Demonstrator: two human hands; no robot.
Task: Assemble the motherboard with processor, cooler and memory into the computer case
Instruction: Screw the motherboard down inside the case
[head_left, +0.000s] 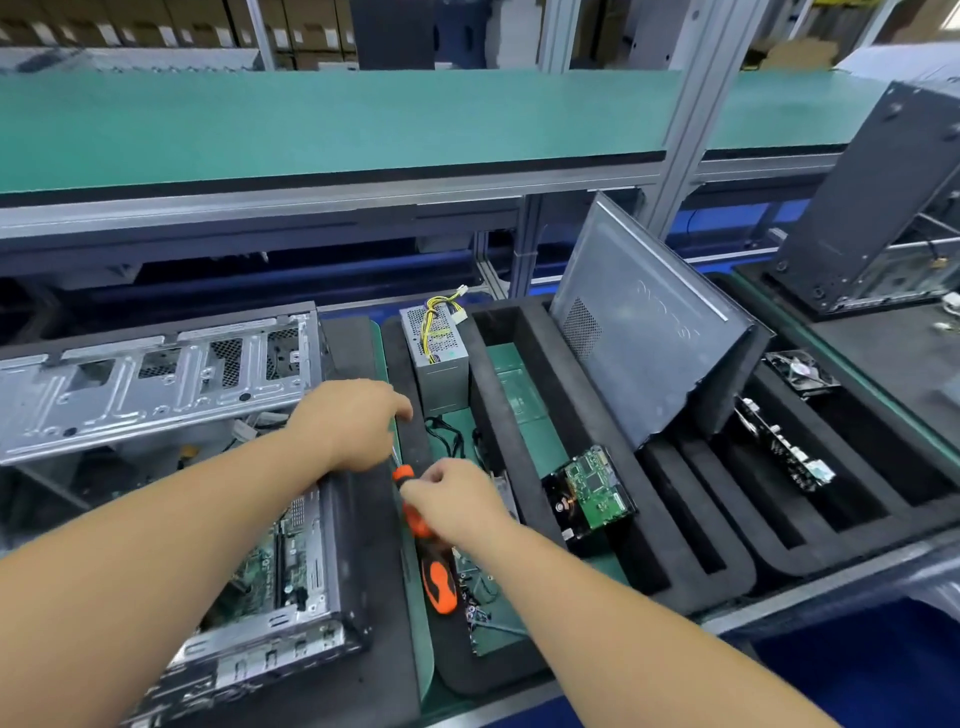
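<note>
While the person leans over the bench, both bare arms reach forward between the open computer case (171, 395) on the left and a black foam tray (691, 551) on the right. The case lies on its side on a dark mat, and its metal drive frame stands up across the far part. Inside the near part of the case I can see the green motherboard (265, 566), lying flat at the bottom, partly hidden by the left forearm. I cannot make out a cooler or memory on it.

The right hand (457, 499) has its fingers curled around the orange and black screwdriver (434, 561), holding it at the upper part of the handle; the thick end of the handle points toward the person. The left hand (353, 421) is just beyond it, close to the thin shaft, with the fingers bent downward over the edge of the tray. Whether these fingers pinch the shaft or a screw I cannot tell, because the back of the hand covers them.

In the tray, a grey power supply (441, 364) with yellow wires stands at the far end of one compartment. A hard drive (592, 493) rests tilted against a foam divider, circuit side up. A grey side panel (649, 332) leans upright in the next slot.
</note>
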